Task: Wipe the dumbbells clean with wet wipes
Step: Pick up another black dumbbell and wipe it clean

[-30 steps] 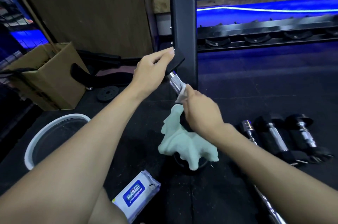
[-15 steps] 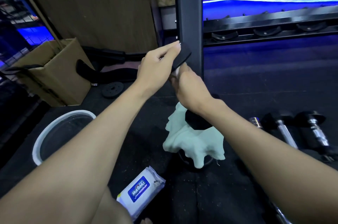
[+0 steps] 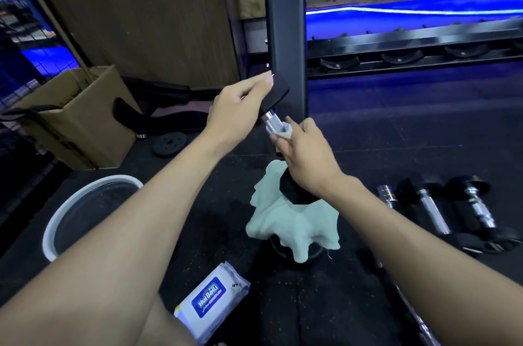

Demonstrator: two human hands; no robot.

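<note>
The black-headed dumbbell with a knurled chrome handle (image 3: 272,122) is held tilted in front of the dark upright steel rack post (image 3: 285,34), its upper head close against the post's lower part and its lower head down toward the person. The left hand (image 3: 236,111) grips the upper black head, fingers curled over it. The right hand (image 3: 307,156) has its fingers clamped round the handle, pinching a small white wet wipe (image 3: 286,133) against the chrome. Below the post, a crumpled pale green cloth (image 3: 294,227) lies under the dumbbell's lower head on the black rubber floor (image 3: 396,125). Nearer than the cloth lies a white pack of wet wipes with a blue label (image 3: 210,309). Right of the post, further black dumbbells (image 3: 452,212) lie on the floor; left of it sit a white-rimmed basin (image 3: 85,212) and a brown cardboard box (image 3: 82,119).
</note>
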